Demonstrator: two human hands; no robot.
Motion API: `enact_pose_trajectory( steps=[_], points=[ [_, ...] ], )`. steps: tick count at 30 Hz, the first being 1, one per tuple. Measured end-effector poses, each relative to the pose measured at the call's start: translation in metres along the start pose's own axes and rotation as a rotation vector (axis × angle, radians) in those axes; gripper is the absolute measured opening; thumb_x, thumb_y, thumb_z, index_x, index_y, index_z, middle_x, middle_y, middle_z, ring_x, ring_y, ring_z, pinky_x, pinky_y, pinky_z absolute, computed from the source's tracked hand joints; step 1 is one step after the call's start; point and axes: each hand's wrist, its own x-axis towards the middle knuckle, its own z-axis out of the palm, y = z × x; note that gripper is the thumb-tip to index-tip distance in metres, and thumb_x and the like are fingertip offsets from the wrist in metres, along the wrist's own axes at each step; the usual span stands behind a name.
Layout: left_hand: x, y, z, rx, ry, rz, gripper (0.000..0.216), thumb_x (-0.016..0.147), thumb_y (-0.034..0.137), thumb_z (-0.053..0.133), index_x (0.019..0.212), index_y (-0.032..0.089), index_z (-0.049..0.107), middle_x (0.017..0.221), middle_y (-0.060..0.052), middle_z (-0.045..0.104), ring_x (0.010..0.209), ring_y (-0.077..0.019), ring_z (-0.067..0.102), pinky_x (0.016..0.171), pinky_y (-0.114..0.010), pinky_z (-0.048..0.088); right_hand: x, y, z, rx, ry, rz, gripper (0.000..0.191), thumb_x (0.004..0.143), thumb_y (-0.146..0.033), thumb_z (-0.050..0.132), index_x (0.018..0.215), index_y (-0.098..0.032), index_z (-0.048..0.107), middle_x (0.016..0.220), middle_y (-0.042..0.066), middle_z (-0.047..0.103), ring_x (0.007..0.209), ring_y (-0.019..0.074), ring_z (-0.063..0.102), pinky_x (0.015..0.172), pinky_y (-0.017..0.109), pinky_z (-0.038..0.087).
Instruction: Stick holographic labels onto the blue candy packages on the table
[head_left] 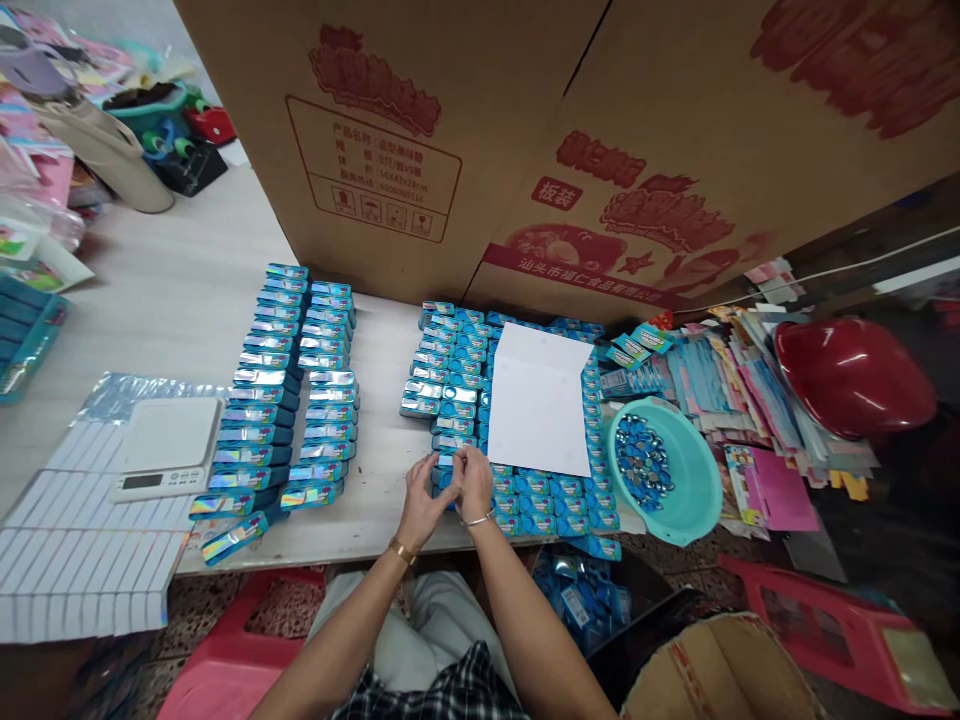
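My left hand (424, 500) and my right hand (474, 485) meet at the front left corner of a block of small blue boxes (458, 394). Their fingers are bent and pinched around a small blue box (445, 461), mostly hidden by them. Just right of my hands, a blank white sheet (538, 405) lies over the block. At the right, a turquoise basin (697, 485) holds many shiny blue round pieces (643, 462). Two long rows of similar blue boxes (259, 398) stand to the left.
A white digital scale (169, 445) sits at the left on printed sheets (75, 530). Large cardboard cartons (390, 120) wall off the back. Flattened packaging and a red bowl (855, 375) are at the right. Pink stools (232, 650) and an open carton (720, 670) stand below the table.
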Motion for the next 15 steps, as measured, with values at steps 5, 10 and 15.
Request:
enact_pose_trajectory(
  steps=[5,10,15],
  points=[
    [-0.0009,0.0026,0.0005,-0.014,-0.015,-0.008,0.064,0.074,0.046,0.071,0.131,0.022,0.055,0.133,-0.013,0.05,0.132,-0.0311,0.038,0.112,-0.049,0.028,0.001,0.0019,0.002,0.036,-0.008,0.011,0.017,0.09,-0.024,0.043,0.076,-0.021,0.051,0.076,0.002,0.055,0.073,0.0188,0.05,0.069,0.029,0.036],
    [-0.0036,0.0051,0.0008,-0.056,-0.022,-0.013,0.064,0.074,0.044,0.073,0.132,0.024,0.054,0.138,-0.012,0.047,0.134,-0.0314,0.038,0.113,-0.049,0.027,0.0009,0.002,-0.0005,0.066,-0.003,0.013,0.016,0.09,-0.024,0.043,0.078,-0.021,0.052,0.077,0.002,0.057,0.074,0.018,0.052,0.068,0.028,0.037],
    [-0.0023,0.0055,0.0045,-0.088,-0.012,-0.001,0.064,0.075,0.045,0.072,0.132,0.023,0.052,0.138,-0.013,0.046,0.135,-0.031,0.039,0.113,-0.049,0.029,0.002,0.0013,-0.0014,0.068,0.004,0.029,0.016,0.089,-0.024,0.043,0.077,-0.02,0.052,0.076,0.001,0.057,0.072,0.017,0.052,0.066,0.026,0.036]
  ],
)
